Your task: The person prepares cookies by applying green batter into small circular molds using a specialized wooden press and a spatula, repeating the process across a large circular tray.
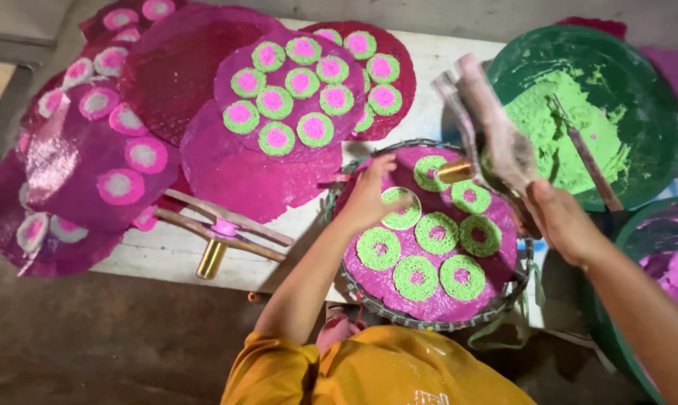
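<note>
- The pink disc [429, 292] with green rings is lying on a round woven tray [444, 324], directly under both hands.
- The left hand [370, 196] is resting closed fingers on a ring [401, 210].
- The right hand [560, 217] is gripping a piping bag [489, 127], its brass nozzle [453, 171] pointing leftward.

My left hand [369, 196] reaches forward from a bent elbow, forearm bare below a rolled yellow sleeve, palm down and fingers curled loosely with the tips pressed low. My right hand [560, 221] is raised at the right, forearm coming in from the lower right corner, wrist cocked back. Its grip is closed tight, fingers wrapped and knuckles toward me.
</note>
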